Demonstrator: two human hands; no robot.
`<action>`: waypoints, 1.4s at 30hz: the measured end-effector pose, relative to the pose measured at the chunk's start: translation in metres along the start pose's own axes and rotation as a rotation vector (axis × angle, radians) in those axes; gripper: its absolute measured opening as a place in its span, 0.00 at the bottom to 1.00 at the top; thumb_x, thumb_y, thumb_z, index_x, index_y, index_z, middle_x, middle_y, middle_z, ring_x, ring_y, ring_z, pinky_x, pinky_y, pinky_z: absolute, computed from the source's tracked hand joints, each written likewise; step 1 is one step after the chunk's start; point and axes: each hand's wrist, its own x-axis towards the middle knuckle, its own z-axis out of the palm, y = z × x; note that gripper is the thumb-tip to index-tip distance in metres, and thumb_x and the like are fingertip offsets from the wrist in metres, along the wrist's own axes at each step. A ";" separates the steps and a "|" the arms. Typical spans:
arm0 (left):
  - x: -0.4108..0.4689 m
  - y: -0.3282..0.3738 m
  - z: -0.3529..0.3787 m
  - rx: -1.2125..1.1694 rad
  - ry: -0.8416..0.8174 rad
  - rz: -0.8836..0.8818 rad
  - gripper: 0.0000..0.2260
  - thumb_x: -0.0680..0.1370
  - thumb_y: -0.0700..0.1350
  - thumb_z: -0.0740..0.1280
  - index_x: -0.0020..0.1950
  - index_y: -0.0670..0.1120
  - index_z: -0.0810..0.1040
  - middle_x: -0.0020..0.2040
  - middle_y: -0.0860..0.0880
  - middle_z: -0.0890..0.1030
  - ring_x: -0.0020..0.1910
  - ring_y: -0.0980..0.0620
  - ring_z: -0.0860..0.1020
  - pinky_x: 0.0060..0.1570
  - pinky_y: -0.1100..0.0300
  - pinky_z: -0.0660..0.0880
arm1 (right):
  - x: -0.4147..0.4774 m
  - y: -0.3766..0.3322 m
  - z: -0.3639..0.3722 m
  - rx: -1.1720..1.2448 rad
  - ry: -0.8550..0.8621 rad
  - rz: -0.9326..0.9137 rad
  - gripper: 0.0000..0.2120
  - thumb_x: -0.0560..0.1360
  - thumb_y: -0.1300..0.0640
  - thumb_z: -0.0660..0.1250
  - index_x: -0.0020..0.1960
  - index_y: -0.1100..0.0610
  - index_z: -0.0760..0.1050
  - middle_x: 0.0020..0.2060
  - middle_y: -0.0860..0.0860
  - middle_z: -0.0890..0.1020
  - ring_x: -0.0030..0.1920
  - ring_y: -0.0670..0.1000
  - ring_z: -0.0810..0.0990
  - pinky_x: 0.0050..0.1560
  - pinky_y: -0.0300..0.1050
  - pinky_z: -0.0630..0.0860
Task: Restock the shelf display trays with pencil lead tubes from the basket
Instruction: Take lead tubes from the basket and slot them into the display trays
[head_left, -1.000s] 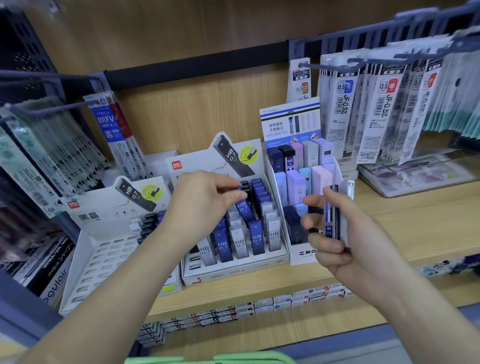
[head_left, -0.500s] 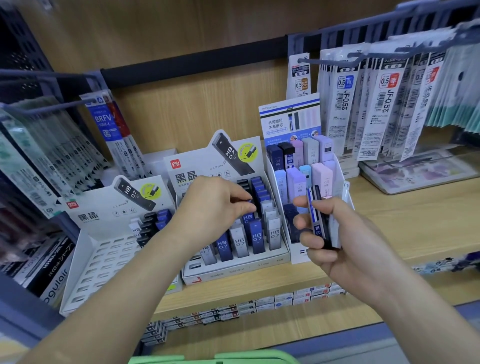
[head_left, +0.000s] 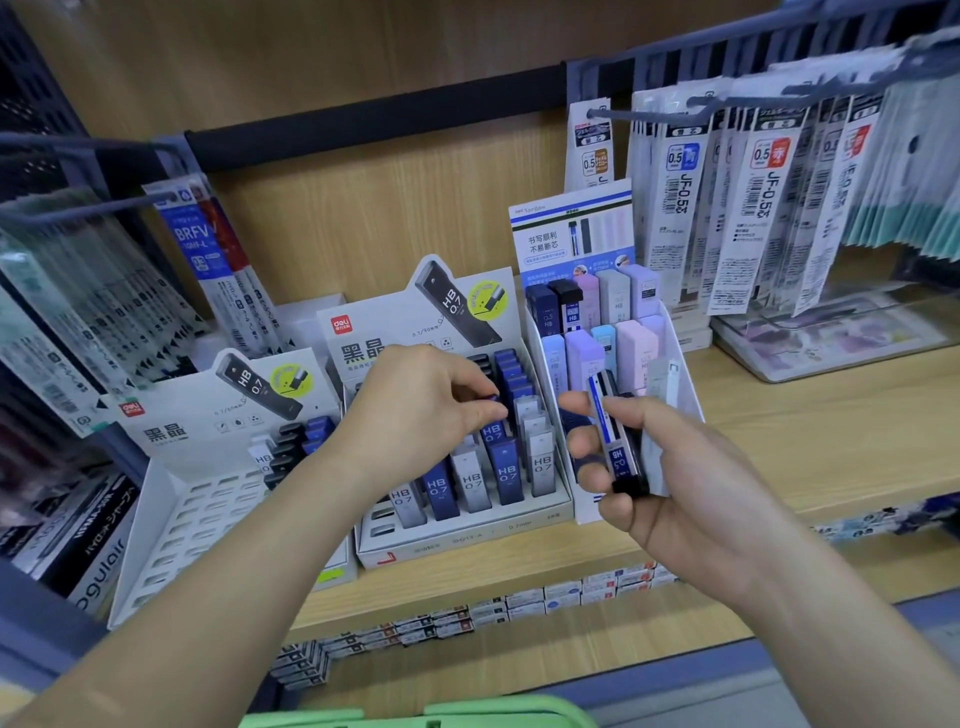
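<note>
My left hand hovers over the middle display tray and pinches a dark blue lead tube between thumb and fingers above the HB 0.7 tubes. My right hand grips a small bundle of lead tubes, blue-white and black, marked HB 0.5, in front of the right display tray of pastel tubes. The left display tray is mostly bare slots with a few tubes at its back. A green basket rim shows at the bottom edge.
The trays stand on a wooden shelf. Refill packs hang on hooks at upper right and upper left. A clear box sits at the right. Small boxes line the shelf below.
My left hand has sunk a little toward the middle tray's tubes. My right hand has tilted its bundle leftward and lowered it slightly in front of the right tray.
</note>
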 end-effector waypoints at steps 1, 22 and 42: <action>0.000 0.001 -0.001 0.004 -0.011 0.003 0.08 0.70 0.51 0.76 0.47 0.51 0.85 0.36 0.59 0.81 0.37 0.63 0.78 0.36 0.77 0.70 | 0.000 0.000 0.000 -0.006 0.000 0.001 0.13 0.80 0.56 0.61 0.57 0.60 0.81 0.33 0.54 0.80 0.26 0.48 0.73 0.20 0.37 0.68; -0.003 -0.006 0.002 0.065 0.012 0.067 0.04 0.70 0.50 0.75 0.42 0.52 0.85 0.33 0.58 0.81 0.36 0.63 0.78 0.36 0.74 0.71 | 0.001 -0.010 -0.013 0.002 -0.011 -0.030 0.15 0.80 0.55 0.61 0.53 0.61 0.83 0.34 0.54 0.80 0.27 0.48 0.73 0.21 0.37 0.68; -0.018 0.026 0.004 -0.276 -0.019 0.035 0.08 0.77 0.49 0.67 0.54 0.54 0.82 0.44 0.58 0.84 0.45 0.60 0.80 0.44 0.66 0.76 | -0.001 -0.005 -0.014 -0.154 -0.089 -0.035 0.11 0.72 0.59 0.70 0.50 0.66 0.83 0.35 0.56 0.78 0.30 0.48 0.75 0.22 0.35 0.67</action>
